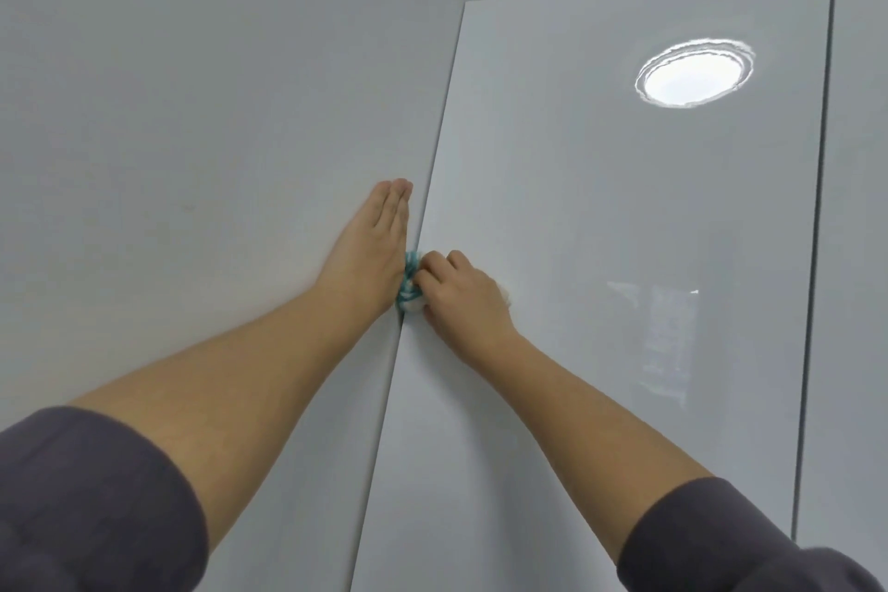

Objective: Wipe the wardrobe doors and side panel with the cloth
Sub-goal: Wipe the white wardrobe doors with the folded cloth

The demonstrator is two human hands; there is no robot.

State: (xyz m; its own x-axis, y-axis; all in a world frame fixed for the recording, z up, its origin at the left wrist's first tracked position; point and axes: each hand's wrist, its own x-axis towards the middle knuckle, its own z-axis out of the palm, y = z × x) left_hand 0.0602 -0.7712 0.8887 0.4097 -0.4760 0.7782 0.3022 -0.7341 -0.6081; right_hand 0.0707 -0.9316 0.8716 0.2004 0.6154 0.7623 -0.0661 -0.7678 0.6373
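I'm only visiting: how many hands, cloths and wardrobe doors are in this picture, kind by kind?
Hands: 2, the left hand flat beside the door edge, the right hand gripping the cloth.
Cloths: 1, teal and white.
Wardrobe doors: 2, a wide glossy door and part of a second door at the right.
Total: 5.

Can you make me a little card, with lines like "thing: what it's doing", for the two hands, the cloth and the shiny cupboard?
left hand: flat, fingers straight, resting on the matte white side panel
right hand: fingers curled, gripping the teal-and-white striped cloth
cloth place: on the corner edge where the side panel meets the glossy white wardrobe door
shine: round ceiling light reflection high on that door
next door: second glossy white door, right of a thin gap
arms: dark grey sleeves pushed up
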